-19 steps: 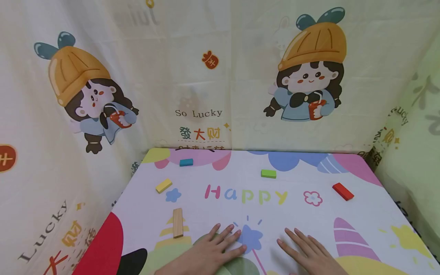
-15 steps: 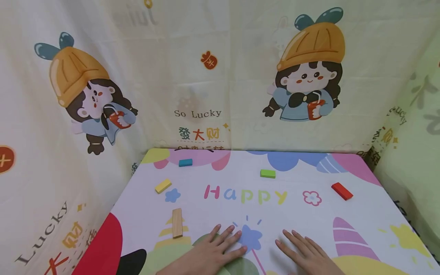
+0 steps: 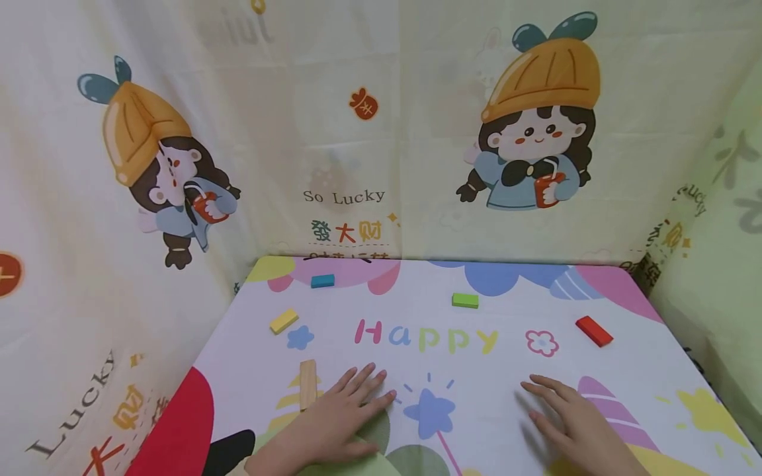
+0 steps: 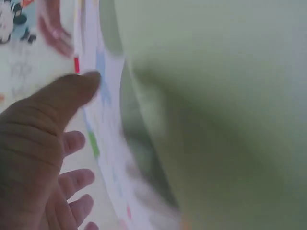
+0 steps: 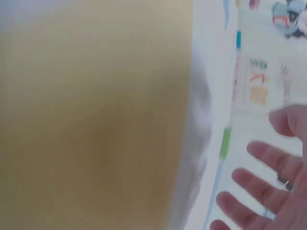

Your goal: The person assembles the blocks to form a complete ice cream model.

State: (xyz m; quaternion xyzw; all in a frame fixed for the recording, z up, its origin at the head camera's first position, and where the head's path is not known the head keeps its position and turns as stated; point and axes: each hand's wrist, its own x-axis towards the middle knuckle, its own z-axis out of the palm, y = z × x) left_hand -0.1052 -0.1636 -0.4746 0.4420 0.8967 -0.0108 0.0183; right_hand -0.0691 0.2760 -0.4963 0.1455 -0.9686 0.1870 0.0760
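My left hand (image 3: pixel 330 423) is palm down over the table's near left, fingers extended and holding nothing. It is nearest to a plain wooden block (image 3: pixel 307 383), whose lower right edge it overlaps in the head view. Over the near right, my right hand (image 3: pixel 580 423) hovers with loosely spread fingers, a shadow beside it, and nothing in its grasp. Farther back lie a yellow block (image 3: pixel 284 321), a blue block (image 3: pixel 323 281), a green block (image 3: pixel 465 301) and a red block (image 3: pixel 594 330). Both wrist views are blurred; the right one shows fingers (image 5: pixel 261 184) apart from any block.
The table (image 3: pixel 417 377) has a printed cover with "Happy" lettering and coloured shapes. Patterned cloth curtains (image 3: pixel 428 165) hang behind it and along both sides.
My left hand has moved left and forward toward the wooden block. My right hand has shifted right and slightly forward. The blocks have stayed put.
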